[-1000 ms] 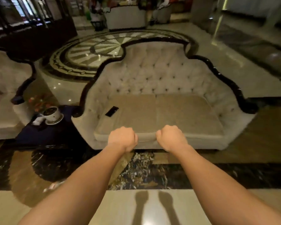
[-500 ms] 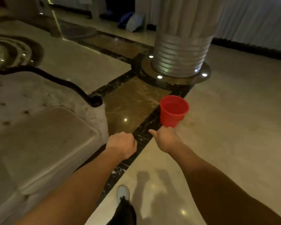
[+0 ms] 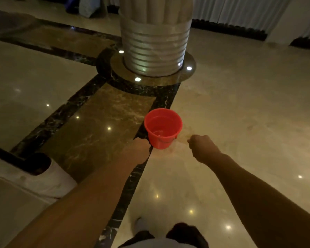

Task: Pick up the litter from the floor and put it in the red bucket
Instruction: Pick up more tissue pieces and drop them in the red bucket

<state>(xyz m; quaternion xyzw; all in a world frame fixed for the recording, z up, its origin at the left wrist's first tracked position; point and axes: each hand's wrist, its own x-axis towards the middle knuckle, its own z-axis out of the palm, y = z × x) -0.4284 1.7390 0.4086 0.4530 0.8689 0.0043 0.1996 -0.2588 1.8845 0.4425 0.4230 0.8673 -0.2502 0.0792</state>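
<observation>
Spreading across the whole scene is a polished marble floor, pale cream with a brown panel framed by dark bands. A broad fluted column rises at the back, ringed by small floor lights. At the left edge sits the corner of a pale upholstered sofa with dark trim. A person's two bare forearms reach forward from the bottom. The red bucket stands upright on the floor, its long axis vertical and its open mouth pointing up, straddling the dark band between brown and cream marble, well in front of the column. The left hand is curled into a fist, overlapping the bucket's lower left edge in view. The right hand, also fisted with fingers closed together, hovers just right of the bucket. Whether either fist holds anything cannot be told.
</observation>
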